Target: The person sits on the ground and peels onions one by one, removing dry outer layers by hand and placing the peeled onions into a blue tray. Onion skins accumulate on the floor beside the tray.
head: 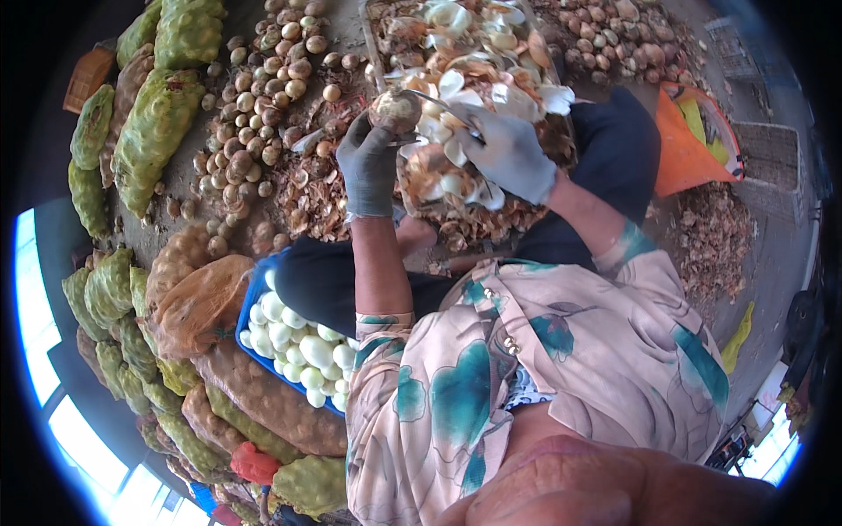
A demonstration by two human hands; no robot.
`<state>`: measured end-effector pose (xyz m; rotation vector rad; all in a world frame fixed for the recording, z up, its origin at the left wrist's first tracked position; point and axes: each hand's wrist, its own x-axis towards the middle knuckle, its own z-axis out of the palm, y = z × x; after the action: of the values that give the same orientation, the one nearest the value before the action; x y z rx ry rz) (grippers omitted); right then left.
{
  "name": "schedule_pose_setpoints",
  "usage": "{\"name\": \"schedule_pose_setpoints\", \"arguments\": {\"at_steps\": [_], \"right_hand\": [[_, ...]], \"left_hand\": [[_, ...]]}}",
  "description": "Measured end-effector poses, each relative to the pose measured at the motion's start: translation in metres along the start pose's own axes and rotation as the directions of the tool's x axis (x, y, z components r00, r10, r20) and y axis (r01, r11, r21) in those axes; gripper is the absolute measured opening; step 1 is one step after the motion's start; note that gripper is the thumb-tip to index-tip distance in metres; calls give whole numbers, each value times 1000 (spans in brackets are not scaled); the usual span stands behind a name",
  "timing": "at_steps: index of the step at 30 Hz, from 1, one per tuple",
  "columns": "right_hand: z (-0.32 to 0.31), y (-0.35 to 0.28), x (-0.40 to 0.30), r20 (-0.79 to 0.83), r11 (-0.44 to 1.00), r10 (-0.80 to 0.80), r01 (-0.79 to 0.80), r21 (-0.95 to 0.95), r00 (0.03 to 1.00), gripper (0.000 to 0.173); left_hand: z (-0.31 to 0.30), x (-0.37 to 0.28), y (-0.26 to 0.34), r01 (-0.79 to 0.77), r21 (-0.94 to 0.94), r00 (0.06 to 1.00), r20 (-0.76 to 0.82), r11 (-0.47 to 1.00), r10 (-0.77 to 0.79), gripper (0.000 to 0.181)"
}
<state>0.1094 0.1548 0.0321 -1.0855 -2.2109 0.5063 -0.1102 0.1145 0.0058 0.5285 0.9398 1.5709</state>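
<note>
Both hands wear grey gloves. My left hand (370, 164) holds an unpeeled brown onion (395, 112) upright between thumb and fingers. My right hand (503, 150) grips a knife (431, 100), its thin metal blade reaching to the top of the onion. Under both hands lies a crate (372, 46) heaped with onion skins (454, 85) and pale outer layers. Beside my left elbow, a blue plastic crate (245, 315) holds many peeled white onions (316, 352).
Loose unpeeled onions (243, 138) and dry skins cover the floor to the left. Full green mesh sacks (158, 141) and an orange mesh sack (204, 299) stand farther left. More onions (612, 39), an orange bag (684, 151) and grey plastic crates (769, 164) are at the right.
</note>
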Motion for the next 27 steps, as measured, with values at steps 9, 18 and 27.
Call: {"name": "schedule_pose_setpoints", "arguments": {"at_steps": [9,18,27], "right_hand": [[-14,-1,-19,136,924,-229,259,-281,964,52],[-28,1,-35,29,879,-350,339,-335,936,49],[-36,17,-49,21,780,-448,402,-480,894,47]], "left_hand": [[45,-54,-16,-88,245,986,-115,965,119,42],[62,-76,-22,-113,155,983,-127,981,134,38],[59,-94,-20,-173,188,984,82,967,160,27]]}}
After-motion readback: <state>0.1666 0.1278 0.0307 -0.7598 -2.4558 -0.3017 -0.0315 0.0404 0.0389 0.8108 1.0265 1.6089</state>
